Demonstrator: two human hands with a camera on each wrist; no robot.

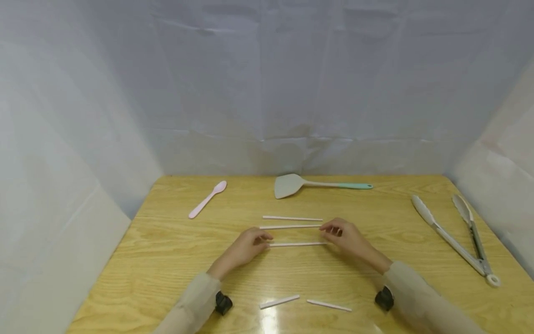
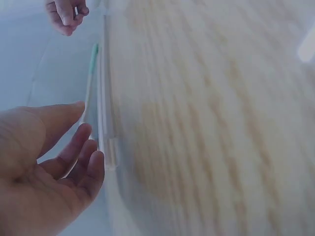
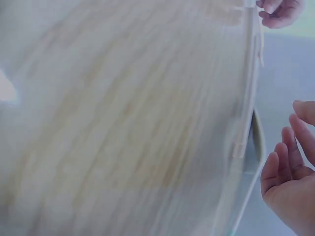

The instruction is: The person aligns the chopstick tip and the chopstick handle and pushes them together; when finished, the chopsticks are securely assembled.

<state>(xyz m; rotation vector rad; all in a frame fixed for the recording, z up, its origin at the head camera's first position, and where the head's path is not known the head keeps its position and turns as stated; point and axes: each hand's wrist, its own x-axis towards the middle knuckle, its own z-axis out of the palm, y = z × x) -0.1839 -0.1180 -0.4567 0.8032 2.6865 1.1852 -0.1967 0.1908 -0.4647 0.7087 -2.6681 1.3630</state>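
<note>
Three slim pale sticks that look like chopsticks lie roughly parallel on the wooden table: a far stick [image 1: 292, 218], a middle stick [image 1: 289, 227] and a near stick [image 1: 297, 244]. My left hand [image 1: 250, 243] is by the left ends of the middle and near sticks. My right hand [image 1: 344, 234] is by their right ends. In the left wrist view the left thumb and fingers [image 2: 91, 172] are loosely bent, with a gap between them. The right wrist view shows the right fingers [image 3: 283, 157] likewise relaxed, holding nothing. Whether either hand touches a stick tip, I cannot tell.
Closer to me lie two shorter pale sticks, a left one [image 1: 279, 302] and a right one [image 1: 328, 305]. A pink spoon [image 1: 207, 200] lies at back left, a spatula [image 1: 321, 184] along the back, and spread tongs [image 1: 459, 246] at right. Pale sheeting [image 1: 292, 93] surrounds the table.
</note>
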